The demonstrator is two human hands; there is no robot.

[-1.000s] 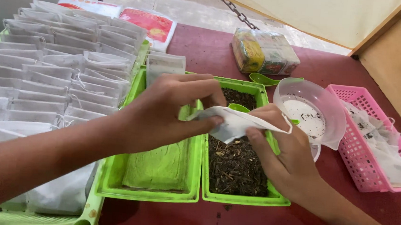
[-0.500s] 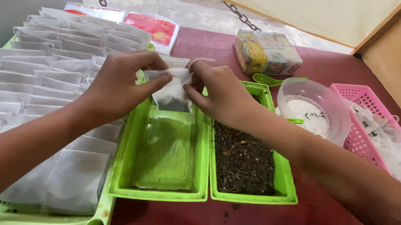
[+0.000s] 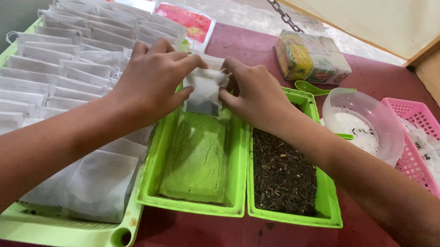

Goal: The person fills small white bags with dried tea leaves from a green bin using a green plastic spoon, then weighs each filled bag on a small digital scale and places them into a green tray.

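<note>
1. Your left hand [image 3: 151, 80] and right hand [image 3: 255, 92] both pinch the top edge of one small white filter bag [image 3: 204, 91], thumbs and fingertips closed on its upper corners; a dark fill shows through its lower half.
2. The bag hangs upright over the far end of the empty green tray [image 3: 197, 158], just above its floor.
3. Against a second ago: the bag then lay slack in front of your chest, over the tray of dark loose leaves [image 3: 283, 174]; it has since gone forward and left, and both hands have gone with it.
4. Against half a second ago: little has changed; the hands keep the same pinch and the bag sits at nearly the same spot.
5. Edges: the two green trays touch side by side, and your right forearm crosses the far right corner of the leaf tray.
6. To your left, rows of white bags [image 3: 64, 61] stand packed in a large pale green tray [image 3: 58, 228], close under your left wrist.
7. To your right, a clear plastic bowl [image 3: 364, 123] sits just beside the leaf tray, with a pink basket [image 3: 417, 147] beyond it.
8. Open room: the floor of the empty tray nearer you, and the bare red tabletop [image 3: 253, 239] along the near edge.
</note>
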